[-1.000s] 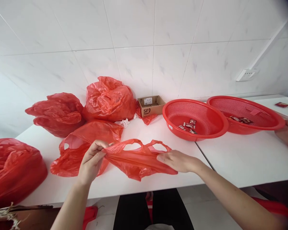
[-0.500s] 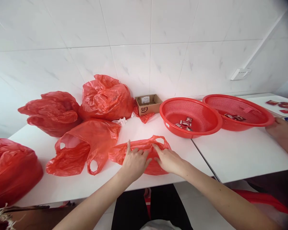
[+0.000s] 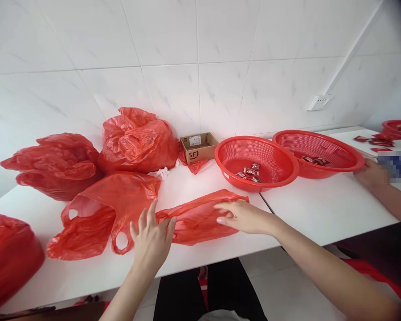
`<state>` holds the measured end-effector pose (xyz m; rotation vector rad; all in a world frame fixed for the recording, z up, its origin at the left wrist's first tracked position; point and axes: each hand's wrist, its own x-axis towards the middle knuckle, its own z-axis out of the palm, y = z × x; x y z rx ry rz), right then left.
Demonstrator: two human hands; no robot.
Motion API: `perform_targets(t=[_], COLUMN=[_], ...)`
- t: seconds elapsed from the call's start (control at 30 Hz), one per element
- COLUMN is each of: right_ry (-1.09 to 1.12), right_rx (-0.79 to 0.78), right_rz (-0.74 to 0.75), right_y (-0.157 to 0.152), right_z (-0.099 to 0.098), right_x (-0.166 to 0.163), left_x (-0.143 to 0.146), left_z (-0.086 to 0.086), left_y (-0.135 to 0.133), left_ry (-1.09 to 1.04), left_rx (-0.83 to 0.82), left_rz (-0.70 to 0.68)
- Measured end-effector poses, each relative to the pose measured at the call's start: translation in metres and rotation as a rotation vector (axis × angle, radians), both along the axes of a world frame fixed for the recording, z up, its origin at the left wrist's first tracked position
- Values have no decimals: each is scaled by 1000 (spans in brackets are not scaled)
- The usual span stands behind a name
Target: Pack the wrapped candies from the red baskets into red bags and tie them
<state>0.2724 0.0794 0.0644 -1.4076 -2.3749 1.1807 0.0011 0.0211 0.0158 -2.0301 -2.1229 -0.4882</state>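
Observation:
A red plastic bag (image 3: 200, 218) lies flattened on the white table in front of me. My left hand (image 3: 152, 238), its fingers spread, is at the bag's left end and holds nothing. Over the right part of the bag is my right hand (image 3: 245, 217), with thumb and index finger apart and the other fingers partly curled. Whether its fingertips touch the plastic I cannot tell. Left of my left hand, another red plastic bag (image 3: 130, 196) with handle holes lies loosely spread.
Filled red bags (image 3: 138, 142) stand at the back and left. A small cardboard box (image 3: 202, 154) is by the wall. Two red plastic baskets (image 3: 257, 183) hold small wrapped packets (image 3: 252, 172). Another person's hand (image 3: 372, 174) is at the right basket's rim.
My hands have moved apart, the left one to the left with its fingers spreading, the right one slightly right. The bag between them now lies longer and flatter. The view has shifted right.

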Motion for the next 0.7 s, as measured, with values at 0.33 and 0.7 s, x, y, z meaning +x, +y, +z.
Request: perform_targets(t=[0.33, 0.7], right_ry=[-448, -525], right_rx=[334, 168], right_rz=[-329, -242], right_y=[69, 120], right_z=[29, 10], right_x=[65, 83], left_x=[-3, -7], left_z=[-5, -29], left_y=[11, 19], left_ry=[-299, -556], left_rx=[-60, -47], left_rz=[191, 133])
